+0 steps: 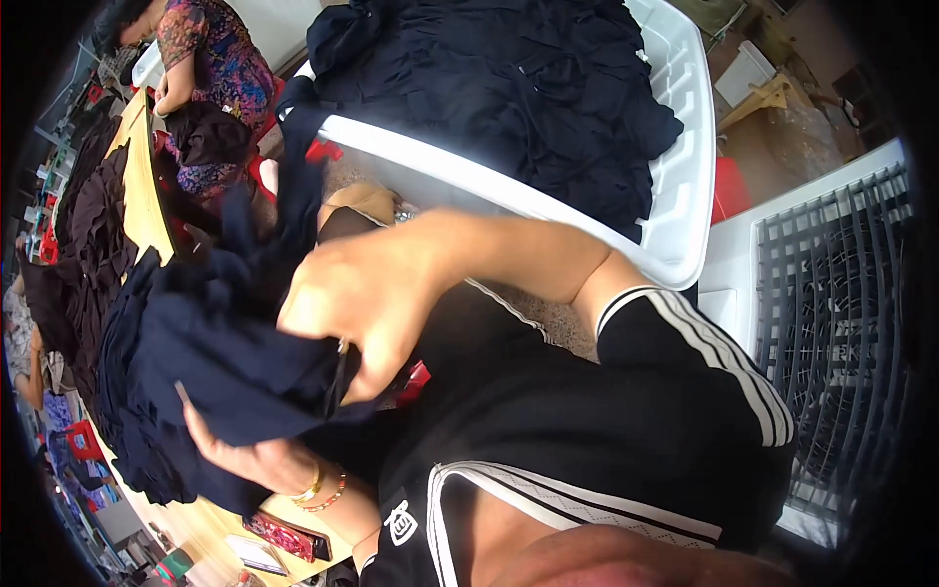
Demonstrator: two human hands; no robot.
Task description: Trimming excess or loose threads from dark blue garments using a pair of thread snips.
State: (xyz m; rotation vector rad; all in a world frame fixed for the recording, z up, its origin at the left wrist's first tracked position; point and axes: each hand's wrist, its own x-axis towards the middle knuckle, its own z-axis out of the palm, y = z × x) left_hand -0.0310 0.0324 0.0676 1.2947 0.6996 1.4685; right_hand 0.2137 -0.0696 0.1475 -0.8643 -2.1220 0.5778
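Observation:
A bunched navy garment [225,362] hangs in front of me, smeared by motion. Beneath its near edge is my left hand [245,460], with a gold bangle and a beaded bracelet at the wrist; its fingers hold the cloth, partly covered by it. My right hand [352,298] reaches over from the right, blurred, with its fingers curled beside the garment. Within its grip shows a small dark tool [339,377] with a metallic glint; its exact kind is too blurred to tell. A strip of navy cloth [298,186] stretches up toward a white tub.
The big white tub [699,176] at the far right is heaped with navy garments [509,88]. A wooden table [210,533] runs along the left, bearing dark brown clothes [88,215] and a red patterned pouch [284,538]. A co-worker [215,68] sits far left; a fan [841,323] stands right.

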